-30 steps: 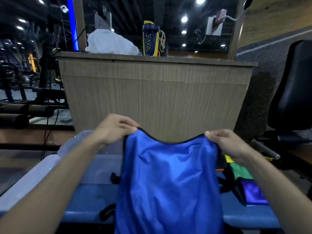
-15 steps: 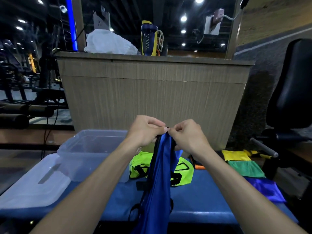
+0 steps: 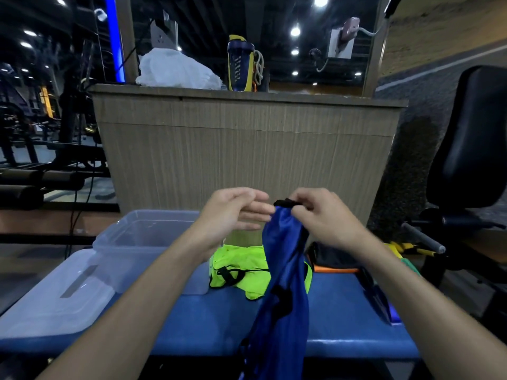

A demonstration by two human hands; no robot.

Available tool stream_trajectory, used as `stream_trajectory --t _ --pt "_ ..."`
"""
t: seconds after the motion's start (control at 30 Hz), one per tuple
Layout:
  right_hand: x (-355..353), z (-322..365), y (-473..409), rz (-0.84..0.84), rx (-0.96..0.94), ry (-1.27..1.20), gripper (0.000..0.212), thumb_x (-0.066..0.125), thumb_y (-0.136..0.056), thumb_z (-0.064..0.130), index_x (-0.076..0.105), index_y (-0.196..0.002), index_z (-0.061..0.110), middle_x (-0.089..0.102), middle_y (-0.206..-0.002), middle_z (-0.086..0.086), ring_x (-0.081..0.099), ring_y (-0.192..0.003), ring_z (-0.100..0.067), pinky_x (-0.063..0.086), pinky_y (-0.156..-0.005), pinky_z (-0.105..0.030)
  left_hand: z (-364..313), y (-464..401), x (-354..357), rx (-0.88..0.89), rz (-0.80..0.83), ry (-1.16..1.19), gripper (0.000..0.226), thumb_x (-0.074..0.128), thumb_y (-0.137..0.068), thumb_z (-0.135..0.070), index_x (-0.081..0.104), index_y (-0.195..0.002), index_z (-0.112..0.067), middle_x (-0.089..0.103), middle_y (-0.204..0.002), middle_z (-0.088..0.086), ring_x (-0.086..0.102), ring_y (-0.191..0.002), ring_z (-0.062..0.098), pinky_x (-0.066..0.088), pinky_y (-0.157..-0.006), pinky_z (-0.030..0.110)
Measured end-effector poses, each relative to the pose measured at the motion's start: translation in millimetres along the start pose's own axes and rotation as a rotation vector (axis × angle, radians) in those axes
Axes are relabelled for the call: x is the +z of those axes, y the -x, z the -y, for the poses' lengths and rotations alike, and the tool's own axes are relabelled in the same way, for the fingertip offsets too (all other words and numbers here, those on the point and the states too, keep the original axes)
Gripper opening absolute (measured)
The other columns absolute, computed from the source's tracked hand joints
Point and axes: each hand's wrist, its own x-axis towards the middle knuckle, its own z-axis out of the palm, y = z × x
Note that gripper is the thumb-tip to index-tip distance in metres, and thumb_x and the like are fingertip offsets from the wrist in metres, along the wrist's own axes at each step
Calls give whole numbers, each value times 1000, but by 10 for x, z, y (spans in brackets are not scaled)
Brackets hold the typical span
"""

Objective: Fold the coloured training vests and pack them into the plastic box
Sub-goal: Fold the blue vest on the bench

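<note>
A blue vest [image 3: 282, 286] with black trim hangs folded lengthwise over the blue bench [image 3: 214, 322], pinched at its top by my right hand [image 3: 321, 215]. My left hand [image 3: 233, 212] is just left of the vest's top, fingers spread and holding nothing. A neon yellow-green vest [image 3: 241, 270] lies crumpled on the bench behind the blue one. The clear plastic box [image 3: 142, 242] stands open at the left, and its lid [image 3: 55, 300] lies flat in front of it. More vests, orange [image 3: 334, 268], green [image 3: 410, 266] and purple [image 3: 381, 303], show on the right, partly hidden by my right arm.
A wood-panelled counter [image 3: 247, 149] rises right behind the bench, with a white bag [image 3: 175, 69] and a blue-yellow bottle [image 3: 240, 64] on top. A black padded gym seat [image 3: 477, 138] stands at the right. Weight equipment [image 3: 41, 176] fills the left.
The two top corners of the spread blue vest were brought together, folding it lengthwise. My left hand has since let go and opened; my right hand keeps both corners.
</note>
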Motion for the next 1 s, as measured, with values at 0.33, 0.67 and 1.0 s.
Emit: stream_trajectory --t 0.33,0.67,1.0 --pt "-662 15 -200 270 -171 -146 36 38 -94 -10 70 -85 6 69 -85 -10 63 -80 -22 48 -77 -37 181 464 -94 670 -154 -465 17 72 -85 -14 69 -100 -22 70 -96 -6 64 -87 21 51 -77 32" --pt "-678 87 -186 269 -193 -11 36 40 -87 10 73 -87 23 73 -89 9 68 -89 -10 52 -88 -39 201 743 112 1024 -141 -782 12 79 -85 -15 72 -96 -12 68 -98 -9 58 -91 15 42 -85 24" --pt "-634 72 -245 286 -162 -70 36 40 -93 -1 72 -87 16 73 -90 -1 68 -87 -18 52 -82 -36 615 613 -22 931 -138 -1080 35 62 -95 -44 72 -111 -14 64 -85 -12 57 -80 17 51 -67 35"
